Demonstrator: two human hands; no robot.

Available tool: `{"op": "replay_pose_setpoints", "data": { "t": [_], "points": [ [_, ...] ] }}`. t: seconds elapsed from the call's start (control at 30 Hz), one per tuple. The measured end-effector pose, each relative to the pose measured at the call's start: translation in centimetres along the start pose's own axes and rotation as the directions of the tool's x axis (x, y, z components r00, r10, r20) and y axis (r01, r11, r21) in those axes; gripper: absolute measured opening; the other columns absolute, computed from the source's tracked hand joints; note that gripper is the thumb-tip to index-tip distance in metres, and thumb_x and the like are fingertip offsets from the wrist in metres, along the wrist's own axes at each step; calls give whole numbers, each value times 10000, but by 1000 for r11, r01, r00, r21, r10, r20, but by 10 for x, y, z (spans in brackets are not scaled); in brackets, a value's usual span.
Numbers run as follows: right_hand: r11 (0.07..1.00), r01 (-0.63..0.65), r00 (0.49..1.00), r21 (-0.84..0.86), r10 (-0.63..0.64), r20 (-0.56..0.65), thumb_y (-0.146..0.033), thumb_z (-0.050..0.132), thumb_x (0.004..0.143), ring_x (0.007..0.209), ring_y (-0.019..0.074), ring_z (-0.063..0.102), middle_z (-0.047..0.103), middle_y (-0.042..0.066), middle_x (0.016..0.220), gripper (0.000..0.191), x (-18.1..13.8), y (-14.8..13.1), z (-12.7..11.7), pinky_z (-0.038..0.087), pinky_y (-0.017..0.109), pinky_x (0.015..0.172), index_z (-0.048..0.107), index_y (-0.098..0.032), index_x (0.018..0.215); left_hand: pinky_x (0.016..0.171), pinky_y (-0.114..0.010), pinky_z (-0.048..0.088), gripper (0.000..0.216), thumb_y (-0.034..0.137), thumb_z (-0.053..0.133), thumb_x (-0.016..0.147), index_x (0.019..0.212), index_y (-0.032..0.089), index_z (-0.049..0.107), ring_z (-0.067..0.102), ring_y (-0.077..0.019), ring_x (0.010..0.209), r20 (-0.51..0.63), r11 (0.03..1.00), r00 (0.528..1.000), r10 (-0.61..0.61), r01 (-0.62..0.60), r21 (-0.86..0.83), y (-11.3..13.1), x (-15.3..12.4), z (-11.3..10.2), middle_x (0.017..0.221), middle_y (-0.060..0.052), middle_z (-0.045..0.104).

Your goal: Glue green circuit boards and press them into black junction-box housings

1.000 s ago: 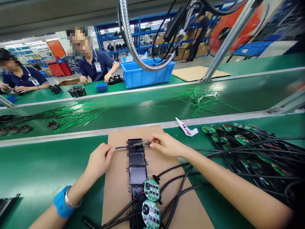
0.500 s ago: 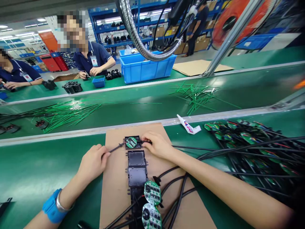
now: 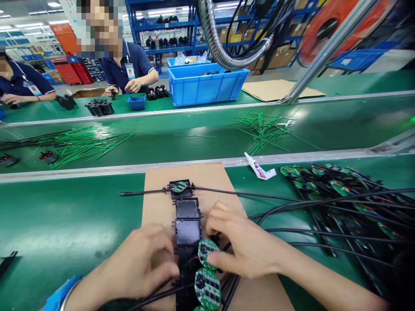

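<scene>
My left hand [image 3: 147, 261] is beside the lower black housings, thumb and fingers apart, with a black cable running beneath it. My right hand [image 3: 241, 242] hovers around a round green circuit board [image 3: 206, 252]. Its thumb overlaps the board's edge and its fingers are curled above, apart from the thumb. A second round board [image 3: 207, 288] is just below. Square black housings [image 3: 188, 232] form a column on the cardboard sheet [image 3: 155, 211]. In the farthest housing, a green board [image 3: 179, 186] rests tilted, with black cable leading out both sides.
Wired boards and black cables [image 3: 343, 203] are heaped at the right. A white tube [image 3: 259, 167] lies by the metal rail. Green strips [image 3: 87, 144] are scattered in the channel beyond. Across it, a co-worker [image 3: 129, 69] handles small parts near a blue bin [image 3: 207, 86].
Both hands have let go of the cable at the farthest housing and moved toward me, to the lower housings and boards. That cable now lies straight out to both sides.
</scene>
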State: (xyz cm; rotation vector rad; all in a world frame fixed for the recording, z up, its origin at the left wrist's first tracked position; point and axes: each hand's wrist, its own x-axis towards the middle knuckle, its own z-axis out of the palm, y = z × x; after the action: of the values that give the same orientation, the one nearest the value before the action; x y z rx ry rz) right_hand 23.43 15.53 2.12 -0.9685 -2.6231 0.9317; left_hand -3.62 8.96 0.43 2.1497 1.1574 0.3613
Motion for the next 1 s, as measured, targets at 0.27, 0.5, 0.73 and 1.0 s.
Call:
{"op": "replay_pose_setpoints", "data": {
  "t": [0.27, 0.5, 0.73, 1.0],
  "points": [
    [996, 23, 998, 84, -27, 49, -123, 657, 620, 831, 186, 423, 462, 14, 824, 320, -11, -5, 30, 376, 316, 714, 369, -200, 737, 615, -256, 401, 45, 178, 603, 831, 799, 209, 606, 572, -143, 688, 202, 975, 970, -132, 164, -152, 17, -3, 19, 753, 10, 633],
    [991, 49, 997, 125, -40, -70, -286, 565, 861, 853, 177, 528, 579, 55, 978, 187, 8, 14, -4, 441, 325, 753, 502, -192, 1010, 683, -268, 462, 171, 235, 347, 967, 935, 204, 513, 587, -154, 767, -218, 982, 971, -97, 129, 138, -5, 10, -9, 856, -17, 609],
    [970, 130, 951, -207, -181, -252, -115, 439, 896, 780, 174, 563, 625, 60, 841, 126, 28, 56, 20, 458, 290, 687, 541, -178, 935, 638, -315, 477, 180, 182, 407, 939, 844, 190, 560, 589, -209, 716, -304, 820, 953, 11, 166, 548, -44, 31, -2, 821, -50, 591],
    [940, 172, 862, -295, -289, -418, -74, 389, 905, 684, 177, 417, 503, 49, 705, 204, 20, 69, 39, 364, 303, 614, 483, -183, 761, 679, -340, 465, 194, 194, 409, 959, 840, 184, 561, 542, -222, 743, -325, 792, 937, 130, 100, 603, -46, 28, 6, 798, -53, 579]
  ]
}}
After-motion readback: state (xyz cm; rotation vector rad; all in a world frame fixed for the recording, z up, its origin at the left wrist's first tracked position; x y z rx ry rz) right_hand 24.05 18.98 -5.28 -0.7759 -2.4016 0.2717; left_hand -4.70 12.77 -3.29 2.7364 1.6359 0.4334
